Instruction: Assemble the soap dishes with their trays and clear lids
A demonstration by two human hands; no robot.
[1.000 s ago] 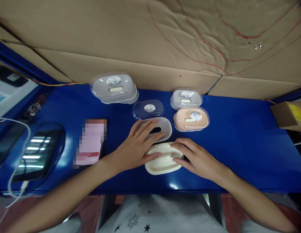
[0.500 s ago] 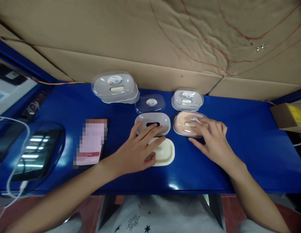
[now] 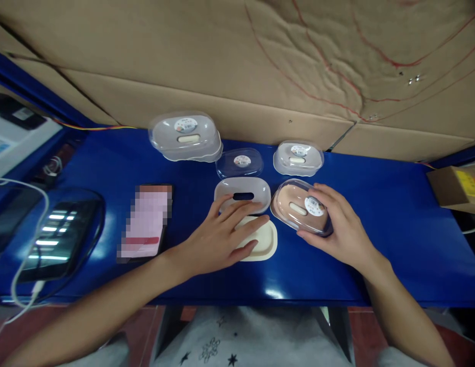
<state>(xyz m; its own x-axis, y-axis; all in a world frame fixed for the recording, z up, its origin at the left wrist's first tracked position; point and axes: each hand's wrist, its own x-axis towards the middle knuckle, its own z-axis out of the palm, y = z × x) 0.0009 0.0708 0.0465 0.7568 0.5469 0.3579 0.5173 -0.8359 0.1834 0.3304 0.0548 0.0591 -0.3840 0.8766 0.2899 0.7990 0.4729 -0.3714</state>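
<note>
My right hand (image 3: 336,219) grips the right end of a peach soap box (image 3: 289,199) with a clear lid and a round label; the box sits turned at an angle. My left hand (image 3: 224,232) is open, fingers spread over a cream oval tray (image 3: 268,239) and the near edge of a pale grey dish (image 3: 243,184) with a slot in its middle. Whether those fingers touch the tray or only hover, I cannot tell. Behind the grey dish lies a loose clear lid (image 3: 229,162) with a label.
A lidded grey box (image 3: 298,163) stands behind the peach one, and stacked grey boxes (image 3: 189,137) at back left. A phone (image 3: 145,224) lies left, beside a dark glossy device (image 3: 55,237) and white cable (image 3: 46,204). A cardboard box (image 3: 449,188) sits far right.
My right hand left the cream tray, reached the peach box and took hold of it, turning it askew. The cream tray and grey dish shifted away from me; my left fingers spread.
</note>
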